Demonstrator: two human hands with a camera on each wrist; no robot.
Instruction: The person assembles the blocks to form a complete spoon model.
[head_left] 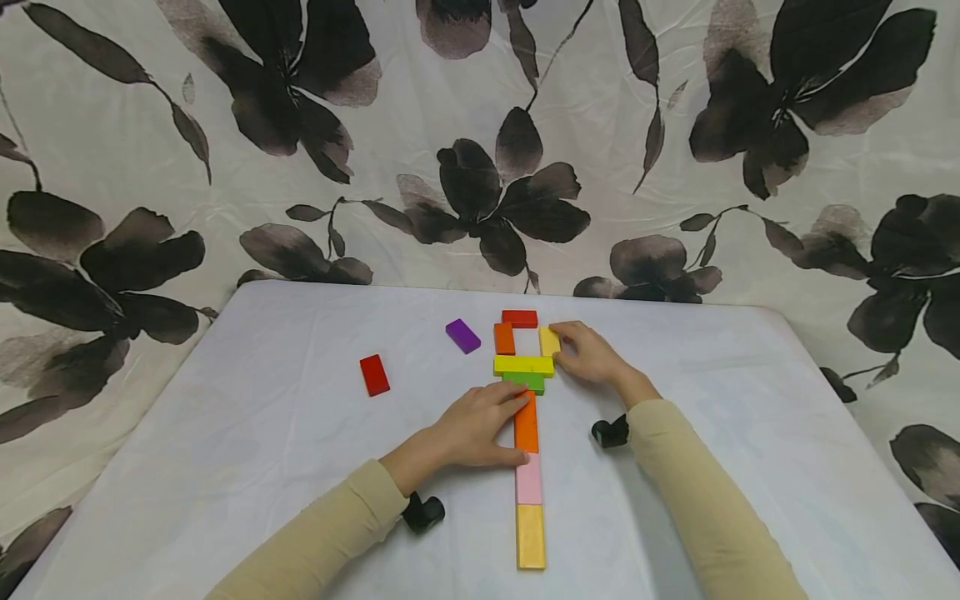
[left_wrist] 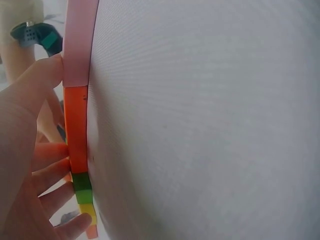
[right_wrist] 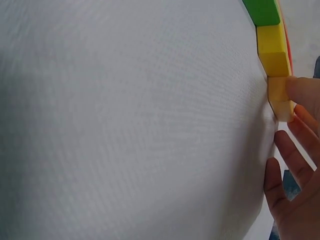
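Note:
My right hand [head_left: 588, 354] pinches a small pale yellow block [head_left: 550, 341] between thumb and finger, beside the end of a long yellow block [head_left: 523, 365]. In the right wrist view that pale block [right_wrist: 280, 95] touches the yellow one. My left hand [head_left: 480, 425] rests with extended fingers on the row: its thumb touches the pink block [head_left: 528, 482], and its fingertips lie along the orange block [head_left: 527, 429] and green block [head_left: 534, 382]. An upright orange block [head_left: 504, 339] stands opposite the pale one, below a red block [head_left: 520, 318]. A golden block [head_left: 531, 537] forms the near end.
Left of the row, a purple block [head_left: 462, 336] and another red block [head_left: 374, 375] lie apart on the white table [head_left: 285, 450]. A floral cloth [head_left: 480, 100] hangs behind the table. Black wrist cameras [head_left: 423, 512] stick out under both sleeves.

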